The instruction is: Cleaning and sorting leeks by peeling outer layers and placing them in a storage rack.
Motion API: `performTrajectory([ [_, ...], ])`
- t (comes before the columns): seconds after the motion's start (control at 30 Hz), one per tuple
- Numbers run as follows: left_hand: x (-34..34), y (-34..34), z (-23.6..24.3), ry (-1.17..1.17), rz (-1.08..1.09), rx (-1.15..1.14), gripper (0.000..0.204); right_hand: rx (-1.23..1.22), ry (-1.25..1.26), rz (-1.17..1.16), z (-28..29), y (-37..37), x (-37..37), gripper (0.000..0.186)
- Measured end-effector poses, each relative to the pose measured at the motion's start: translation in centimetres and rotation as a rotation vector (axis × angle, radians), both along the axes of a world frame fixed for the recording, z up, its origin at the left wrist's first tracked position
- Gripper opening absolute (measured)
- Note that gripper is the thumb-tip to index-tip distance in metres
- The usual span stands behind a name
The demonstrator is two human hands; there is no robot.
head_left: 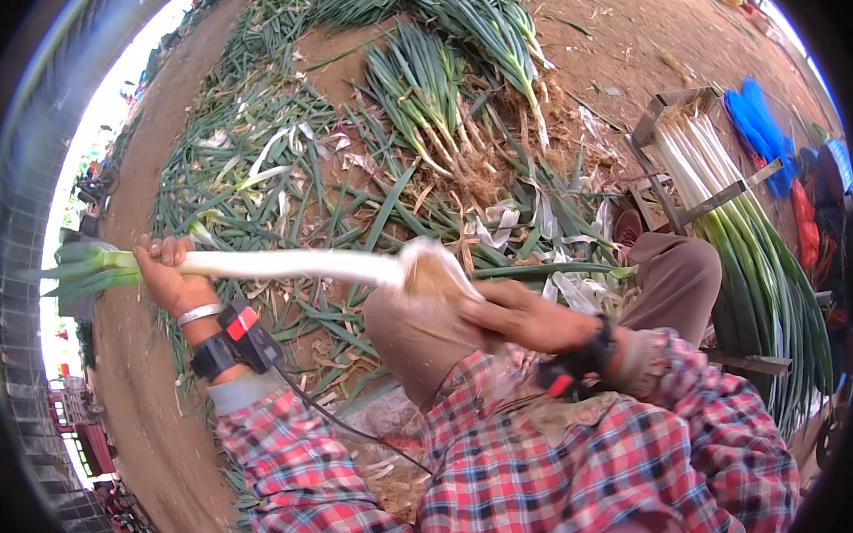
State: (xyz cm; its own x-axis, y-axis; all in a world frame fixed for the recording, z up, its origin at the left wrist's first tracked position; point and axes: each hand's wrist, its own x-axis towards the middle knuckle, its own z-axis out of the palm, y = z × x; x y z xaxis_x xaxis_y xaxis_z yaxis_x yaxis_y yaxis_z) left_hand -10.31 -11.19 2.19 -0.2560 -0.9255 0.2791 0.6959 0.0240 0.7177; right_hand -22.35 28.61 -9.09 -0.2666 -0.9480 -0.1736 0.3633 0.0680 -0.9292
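A long green onion [290, 265] lies level across the view, with its white shaft bare and its green leaves [93, 269] off to the left. My left hand [168, 275] is closed round it where the white turns green. At the other end, above my knee, the brownish root end [434, 271] is smeared by motion. There my right hand [522, 317] pinches a pale strip of outer skin [460, 279] beside the roots. Part of the right hand's grip is hidden behind its own fingers.
Cut leaves and pale peelings [282, 178] litter the ground ahead. Unpeeled green onions [425, 88] with soil on their roots lie at the far side. On the right, a metal rack [651, 118] holds cleaned green onions [724, 186] near a blue bag [758, 137]. A cable [347, 424] trails from my left wrist.
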Motion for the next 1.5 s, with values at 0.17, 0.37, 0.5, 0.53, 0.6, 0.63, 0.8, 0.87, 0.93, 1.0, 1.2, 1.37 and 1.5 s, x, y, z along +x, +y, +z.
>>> performTrajectory([
  [0.17, 3.0, -3.3, -1.4, -0.059, -0.103, 0.039, 0.022, 0.156, 0.093, 0.249, -0.2, 10.3, -2.3, 0.031],
  [0.37, 1.9, -1.0, -0.4, -0.059, -0.181, -0.017, 0.023, 0.373, 1.388, -0.078, -3.4, 10.6, -4.7, 0.035],
  [0.5, -0.9, 3.7, 0.1, -0.144, -0.023, -0.058, 0.019, -0.058, 1.061, -0.234, 0.3, 1.9, -2.9, 0.039],
  [0.53, -1.4, 4.5, 0.1, -0.144, -0.026, -0.06, 0.019, -0.06, 1.129, -0.236, 0.3, 0.5, -1.8, 0.039],
  [0.6, -2.4, 5.7, 0.4, -0.187, 0.07, -0.009, 0.019, -0.003, 1.241, -0.225, -0.3, -1.3, 0.3, 0.039],
  [0.63, -2.6, 5.7, 0.4, -0.183, 0.061, -0.013, 0.019, 0.058, 1.28, -0.213, -1.2, -2.0, 0.7, 0.039],
  [0.8, -0.6, 3.9, -3.2, -0.152, 0.156, 0.084, 0.021, 0.076, 1.128, -0.589, -3.9, -3.3, -0.4, 0.053],
  [0.87, 0.7, 3.5, -5.1, -0.127, 0.129, 0.151, 0.028, 0.064, 1.05, -0.603, -4.2, -3.8, -0.6, 0.053],
  [0.93, 0.2, 4.3, -5.8, -0.173, 0.205, 0.284, 0.033, 0.082, 0.863, -0.59, -3.3, -4.3, -0.7, 0.052],
  [1.0, -0.4, 4.9, -7.3, -0.15, 0.174, 0.357, 0.034, 0.08, 0.791, -0.638, -3.9, -5.2, -1.8, 0.054],
  [1.2, 2.4, 2.1, -10.8, -0.062, 0.073, 0.484, 0.031, -0.13, 1.181, -0.526, -5.7, -4.8, -3.8, 0.016],
  [1.37, 2.0, 0.6, -11.1, -0.218, 0.035, 0.318, 0.028, -0.044, 1.05, 0.127, -3.0, 1.4, -0.2, 0.022],
  [1.5, 11.3, -6.9, -6.3, -0.076, -0.07, 0.183, 0.026, -0.368, 0.495, 0.225, -2.3, 8.3, 0.4, 0.021],
])
